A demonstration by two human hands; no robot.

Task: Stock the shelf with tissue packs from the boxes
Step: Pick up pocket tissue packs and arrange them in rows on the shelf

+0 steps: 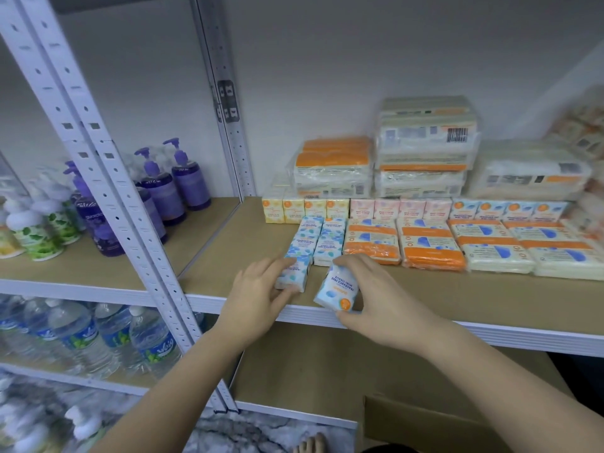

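My right hand [379,299] pinches a small blue-and-white mini tissue pack [336,291], tilted, just above the front edge of the brown shelf [457,299]. My left hand [258,292] grips another blue mini pack [292,277] lying on the shelf at the near end of a short double row of the same packs [322,238]. Behind stand rows of yellow [304,209], pink [400,209] and blue [510,210] mini packs. Orange-banded flat packs [431,245] lie to the right.
Larger wrapped tissue bundles [425,148] are stacked at the back. A white perforated upright [108,178] divides off the left bay with purple soap bottles [166,188]. Water bottles [81,338] fill the lower left shelf. A cardboard box flap [434,423] sits below right.
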